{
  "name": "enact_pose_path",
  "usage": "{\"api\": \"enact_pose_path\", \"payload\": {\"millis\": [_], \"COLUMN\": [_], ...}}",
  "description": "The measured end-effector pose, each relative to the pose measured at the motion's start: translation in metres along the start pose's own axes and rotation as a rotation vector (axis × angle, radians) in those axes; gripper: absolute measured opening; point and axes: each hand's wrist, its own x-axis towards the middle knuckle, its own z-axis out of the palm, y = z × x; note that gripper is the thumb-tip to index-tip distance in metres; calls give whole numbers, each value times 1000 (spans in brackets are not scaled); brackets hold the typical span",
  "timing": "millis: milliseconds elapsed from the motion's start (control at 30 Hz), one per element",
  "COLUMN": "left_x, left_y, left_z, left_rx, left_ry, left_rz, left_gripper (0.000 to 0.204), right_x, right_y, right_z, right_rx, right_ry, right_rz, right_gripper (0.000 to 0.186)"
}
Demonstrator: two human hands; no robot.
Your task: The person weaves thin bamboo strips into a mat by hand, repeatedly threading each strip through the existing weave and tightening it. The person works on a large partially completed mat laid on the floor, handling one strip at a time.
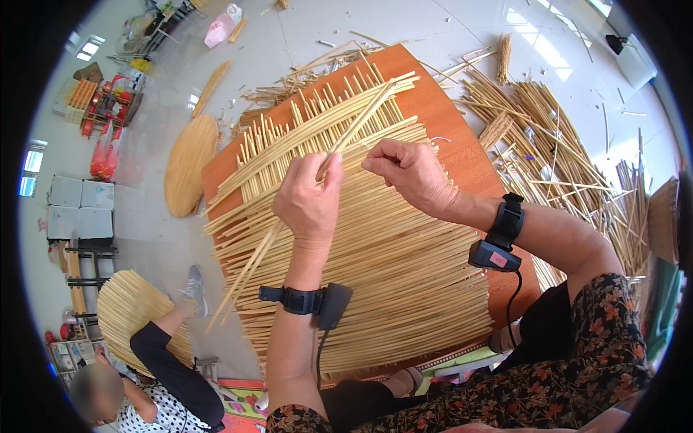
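Note:
My left hand [309, 193] is closed around a few pale straw stalks [367, 115], which slant from the far right down to the near left. Beside it, my right hand [417, 175] is pinched at thumb and forefinger; whatever lies between those fingertips is too small to make out. Under both hands spreads a mat of straw stalks [375, 267] laid side by side. Across its far part lie more stalks over upright stalk ends [263, 141]. A short white thread [437, 138] shows near the mat's right edge. The mat rests on a reddish-brown wooden board [462, 137].
Loose stalk bundles [556, 137] cover the floor at the right, with scraps [267, 94] behind the board. A round straw piece [191, 166] lies at the left. Another person [170, 375] sits at the lower left beside a round straw mat [133, 310]. White boxes [79, 206] stand farther left.

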Motion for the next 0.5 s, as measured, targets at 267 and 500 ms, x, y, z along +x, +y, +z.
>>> {"api": "enact_pose_path", "payload": {"millis": [267,500], "left_x": [-2,-2], "left_y": [0,1], "left_z": [5,8], "left_rx": [-90,-126], "left_ry": [-37,-80], "left_rz": [-120,-217], "left_gripper": [16,13], "right_x": [-3,-3], "right_y": [-3,5], "right_z": [4,10], "right_rx": [-44,-29], "right_ry": [-11,9], "right_rz": [-52,-98], "right_gripper": [18,15]}}
